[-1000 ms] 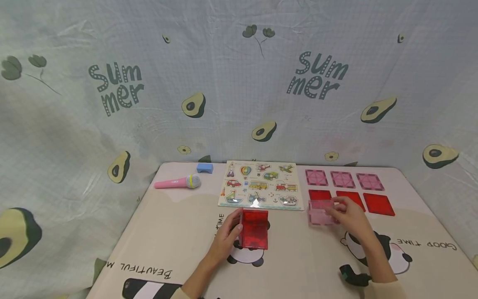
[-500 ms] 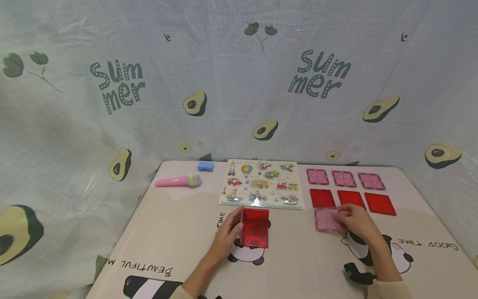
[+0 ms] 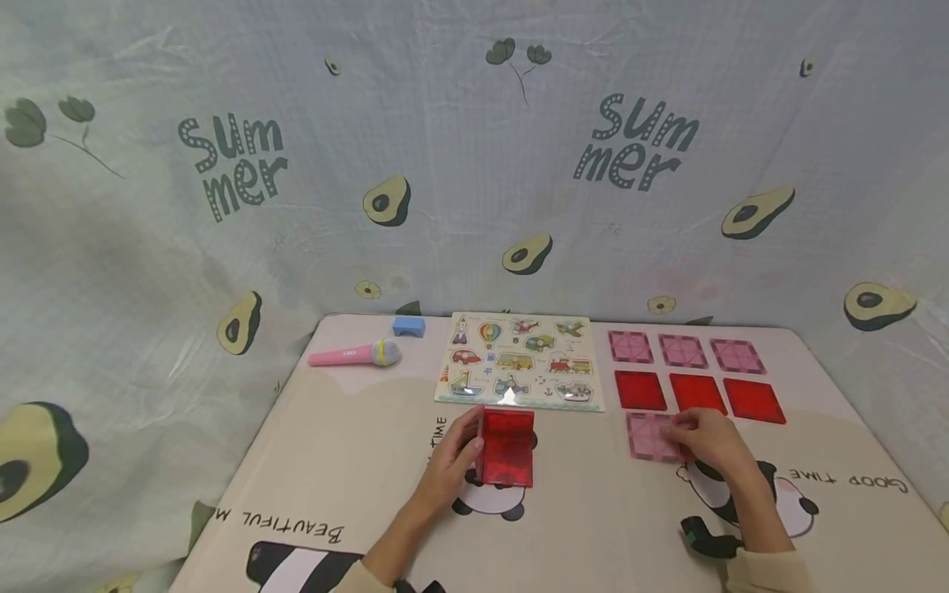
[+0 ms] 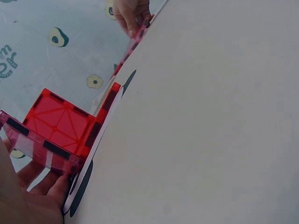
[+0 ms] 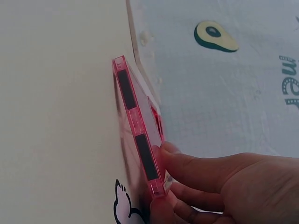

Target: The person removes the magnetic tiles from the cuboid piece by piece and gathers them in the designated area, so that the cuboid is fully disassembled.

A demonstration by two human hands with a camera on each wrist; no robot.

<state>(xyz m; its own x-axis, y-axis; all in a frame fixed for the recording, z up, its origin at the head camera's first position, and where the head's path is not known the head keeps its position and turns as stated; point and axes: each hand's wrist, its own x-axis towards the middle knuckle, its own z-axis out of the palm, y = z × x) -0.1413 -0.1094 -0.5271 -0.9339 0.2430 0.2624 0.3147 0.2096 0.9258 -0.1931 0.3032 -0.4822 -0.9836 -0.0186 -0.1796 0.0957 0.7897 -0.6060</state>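
In the head view, my left hand [image 3: 443, 469] holds the left side of a small build of magnetic tiles. One red magnetic tile [image 3: 507, 461] of it lies flat. The left wrist view shows another red tile [image 4: 58, 119] upright at the back and a pink tile [image 4: 39, 142] upright along the side, against my left fingers. My right hand [image 3: 710, 441] pinches the right edge of a pink magnetic tile [image 3: 648, 436] in front of the red row. In the right wrist view this tile [image 5: 136, 123] is slightly tilted, one edge raised off the table.
Three red tiles [image 3: 640, 390] lie in a row at right, with three pink tiles [image 3: 630, 347] behind them. A wooden picture puzzle [image 3: 522, 362] sits at the back middle. Left of it are a pink toy microphone [image 3: 356, 355] and a blue block [image 3: 409, 327]. A patterned cloth hangs behind.
My right hand has carried the pink tile slightly right and toward me, lowering it in front of the red row. My left hand stays at the build.
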